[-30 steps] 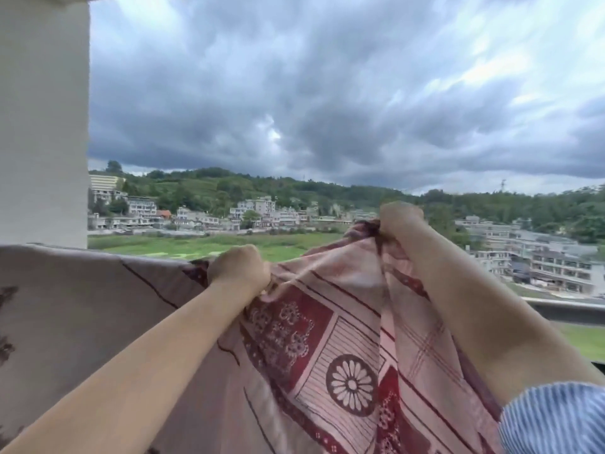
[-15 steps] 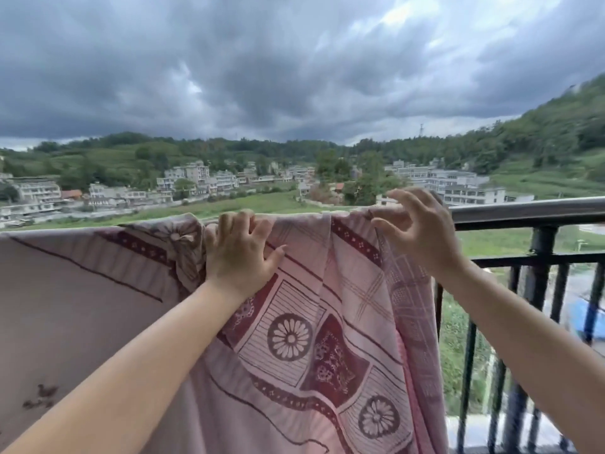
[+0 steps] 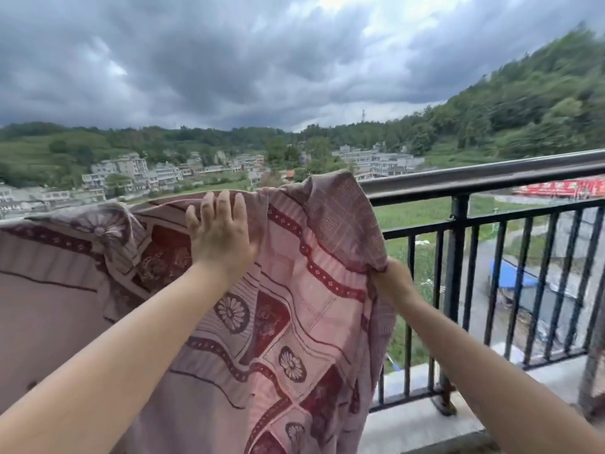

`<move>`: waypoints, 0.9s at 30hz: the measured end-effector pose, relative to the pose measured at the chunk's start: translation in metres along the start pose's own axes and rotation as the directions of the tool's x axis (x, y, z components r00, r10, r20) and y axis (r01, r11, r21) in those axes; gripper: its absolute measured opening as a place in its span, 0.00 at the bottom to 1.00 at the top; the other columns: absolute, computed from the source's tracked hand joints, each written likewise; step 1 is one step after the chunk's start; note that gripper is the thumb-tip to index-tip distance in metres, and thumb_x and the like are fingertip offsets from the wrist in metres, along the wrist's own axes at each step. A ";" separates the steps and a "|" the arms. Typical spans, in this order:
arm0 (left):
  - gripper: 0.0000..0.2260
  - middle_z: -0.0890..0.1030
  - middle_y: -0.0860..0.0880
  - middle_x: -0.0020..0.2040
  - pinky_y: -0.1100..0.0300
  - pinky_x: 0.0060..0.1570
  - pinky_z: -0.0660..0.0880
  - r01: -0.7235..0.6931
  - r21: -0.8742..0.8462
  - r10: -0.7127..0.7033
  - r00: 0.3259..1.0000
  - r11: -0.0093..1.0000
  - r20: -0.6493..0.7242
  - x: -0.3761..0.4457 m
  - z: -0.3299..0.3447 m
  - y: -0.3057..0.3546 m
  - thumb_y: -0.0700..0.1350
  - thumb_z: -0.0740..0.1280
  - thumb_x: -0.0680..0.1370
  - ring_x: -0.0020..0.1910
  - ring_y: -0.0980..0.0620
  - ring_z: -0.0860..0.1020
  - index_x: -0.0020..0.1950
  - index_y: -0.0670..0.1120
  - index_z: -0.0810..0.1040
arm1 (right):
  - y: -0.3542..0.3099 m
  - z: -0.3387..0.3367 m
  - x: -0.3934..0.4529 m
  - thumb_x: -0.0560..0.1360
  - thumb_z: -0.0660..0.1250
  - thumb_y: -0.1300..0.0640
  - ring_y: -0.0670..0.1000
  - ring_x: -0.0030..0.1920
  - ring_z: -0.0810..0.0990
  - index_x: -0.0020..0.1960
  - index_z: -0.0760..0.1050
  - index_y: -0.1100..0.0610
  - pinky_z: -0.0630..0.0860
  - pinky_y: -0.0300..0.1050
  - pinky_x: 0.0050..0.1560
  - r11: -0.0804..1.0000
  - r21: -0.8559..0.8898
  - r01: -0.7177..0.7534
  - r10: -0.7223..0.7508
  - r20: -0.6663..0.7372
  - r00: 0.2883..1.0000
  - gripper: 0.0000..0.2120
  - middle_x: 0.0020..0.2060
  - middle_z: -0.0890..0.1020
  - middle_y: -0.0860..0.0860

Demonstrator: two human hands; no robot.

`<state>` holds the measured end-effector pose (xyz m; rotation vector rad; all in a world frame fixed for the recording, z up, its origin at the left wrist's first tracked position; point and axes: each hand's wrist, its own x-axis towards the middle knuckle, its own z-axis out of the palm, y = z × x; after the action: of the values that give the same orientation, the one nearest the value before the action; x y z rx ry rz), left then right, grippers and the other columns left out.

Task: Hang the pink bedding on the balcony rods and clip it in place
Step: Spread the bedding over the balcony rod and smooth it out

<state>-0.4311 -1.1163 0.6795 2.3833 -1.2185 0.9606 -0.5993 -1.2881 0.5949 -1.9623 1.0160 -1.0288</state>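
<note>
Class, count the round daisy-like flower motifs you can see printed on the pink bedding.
4: one near the top left fold, one below the left wrist, one lower centre, one partly visible at the bottom. Folds may hide more.

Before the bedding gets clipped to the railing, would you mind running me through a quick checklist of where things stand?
1. Bedding draped over the top rail: ok.
2. Left hand pressing the cloth flat near the rail: ok.
3. Right hand has a grip on the bedding's right edge: ok.
4. Cloth smoothed out: not ok, it is bunched along the top and at the right corner.
5. Clips within reach: cannot tell, none in view.
6. Length hanging outside the rail: cannot tell.
</note>
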 end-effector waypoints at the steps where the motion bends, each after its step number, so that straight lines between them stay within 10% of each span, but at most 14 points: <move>1: 0.33 0.53 0.41 0.75 0.38 0.71 0.45 -0.049 -0.010 0.049 0.999 0.999 0.018 0.002 0.002 0.010 0.57 0.59 0.76 0.74 0.41 0.49 0.74 0.44 0.50 | -0.011 -0.024 0.006 0.72 0.62 0.67 0.56 0.38 0.76 0.43 0.76 0.73 0.69 0.47 0.36 0.998 -0.026 0.052 -0.053 -0.079 0.995 0.08 0.36 0.78 0.62; 5: 0.36 0.49 0.44 0.76 0.37 0.70 0.41 -0.149 -0.088 0.157 0.984 0.985 0.085 0.027 0.007 0.058 0.64 0.59 0.73 0.75 0.42 0.48 0.74 0.51 0.48 | -0.067 -0.099 0.054 0.73 0.61 0.65 0.55 0.38 0.75 0.45 0.76 0.69 0.60 0.39 0.34 0.938 -0.219 0.268 -0.334 -0.373 0.866 0.08 0.38 0.79 0.61; 8: 0.26 0.68 0.43 0.69 0.43 0.66 0.60 -0.155 -0.126 0.152 0.988 0.980 -0.027 0.054 0.008 0.089 0.60 0.60 0.74 0.67 0.43 0.66 0.68 0.48 0.64 | -0.096 -0.136 0.107 0.73 0.59 0.66 0.61 0.45 0.79 0.47 0.76 0.68 0.63 0.41 0.37 0.871 -0.390 0.299 -0.462 -0.441 0.769 0.09 0.44 0.81 0.66; 12: 0.10 0.78 0.41 0.51 0.50 0.51 0.69 -0.136 -0.196 0.081 0.961 0.971 -0.263 0.096 0.005 0.121 0.43 0.61 0.77 0.51 0.42 0.74 0.54 0.40 0.78 | -0.116 -0.165 0.176 0.74 0.54 0.68 0.61 0.49 0.78 0.51 0.74 0.67 0.68 0.45 0.40 0.720 -0.642 0.264 -0.591 -0.367 0.718 0.11 0.48 0.80 0.64; 20: 0.15 0.76 0.39 0.53 0.49 0.54 0.66 0.220 0.069 -0.183 0.919 0.973 -0.349 0.202 -0.011 0.140 0.35 0.57 0.74 0.56 0.40 0.71 0.56 0.41 0.78 | -0.174 -0.168 0.305 0.76 0.53 0.66 0.63 0.50 0.79 0.55 0.72 0.67 0.74 0.53 0.50 0.401 -0.827 0.394 -0.841 -0.161 0.517 0.12 0.52 0.79 0.63; 23: 0.10 0.79 0.41 0.46 0.54 0.42 0.72 0.292 0.061 -0.289 0.956 0.955 -0.051 0.218 0.004 0.136 0.40 0.59 0.74 0.46 0.43 0.76 0.49 0.41 0.78 | -0.151 -0.139 0.344 0.75 0.56 0.63 0.61 0.54 0.78 0.56 0.74 0.64 0.74 0.51 0.52 0.347 -0.811 0.471 -0.720 0.091 0.688 0.13 0.55 0.79 0.61; 27: 0.14 0.76 0.43 0.59 0.57 0.50 0.75 0.260 0.087 -0.266 0.804 0.962 0.532 0.210 0.032 0.141 0.43 0.58 0.78 0.55 0.48 0.75 0.61 0.40 0.74 | -0.099 -0.100 0.351 0.72 0.66 0.51 0.56 0.55 0.77 0.62 0.71 0.61 0.75 0.51 0.59 0.218 -0.747 0.628 -0.020 0.640 0.768 0.23 0.60 0.77 0.57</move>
<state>-0.4431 -1.3442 0.7935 2.8394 -0.9893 0.1995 -0.5215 -1.5676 0.8375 -3.3574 0.9351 0.2051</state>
